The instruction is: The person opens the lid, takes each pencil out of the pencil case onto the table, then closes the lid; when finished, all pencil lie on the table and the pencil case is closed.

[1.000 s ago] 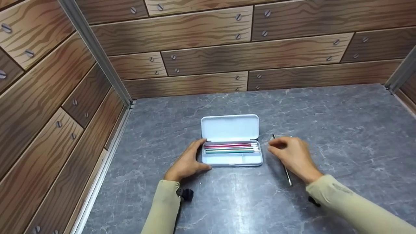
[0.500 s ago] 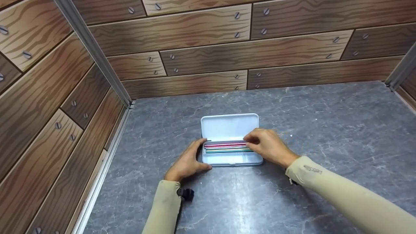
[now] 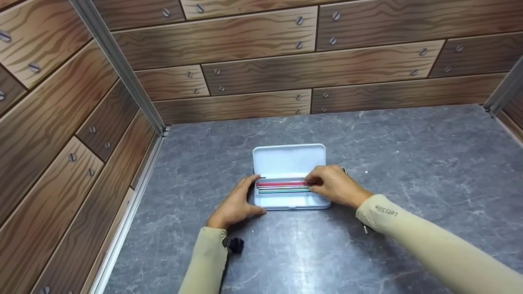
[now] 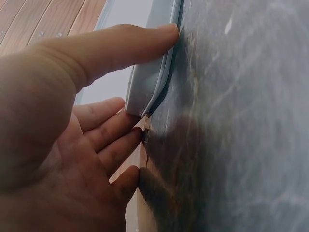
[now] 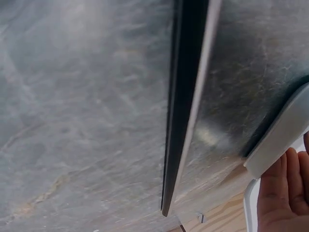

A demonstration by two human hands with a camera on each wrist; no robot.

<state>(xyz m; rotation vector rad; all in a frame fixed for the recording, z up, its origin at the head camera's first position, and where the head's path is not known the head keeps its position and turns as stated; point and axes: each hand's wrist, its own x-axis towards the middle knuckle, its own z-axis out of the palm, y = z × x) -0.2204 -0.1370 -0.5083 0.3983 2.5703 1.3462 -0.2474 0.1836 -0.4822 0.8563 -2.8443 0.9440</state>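
A white pencil case (image 3: 282, 200) lies on the grey table with its lid (image 3: 286, 161) raised at the back. Several red, silver and green pencils (image 3: 282, 185) fill its rear compartment. My left hand (image 3: 235, 206) holds the case's left end, thumb on the front edge and fingers at the back corner. In the left wrist view, the thumb (image 4: 120, 46) lies along the case wall (image 4: 147, 82). My right hand (image 3: 337, 185) reaches over the right end, thumb and forefinger at the pencils, whose right ends it hides. A dark pencil (image 5: 186, 106) lies on the table under the right wrist.
The grey marbled table (image 3: 441, 171) meets a wood-patterned back wall (image 3: 253, 77) and a left wall (image 3: 73, 175). A metal rail (image 3: 135, 196) runs along the left table edge. Tiny white specks (image 3: 366, 172) dot the tabletop right of the case.
My right hand has moved left from above the loose dark pencil to the pencils in the case. Over the last half second the red pencils shift slightly. My left hand stays put.
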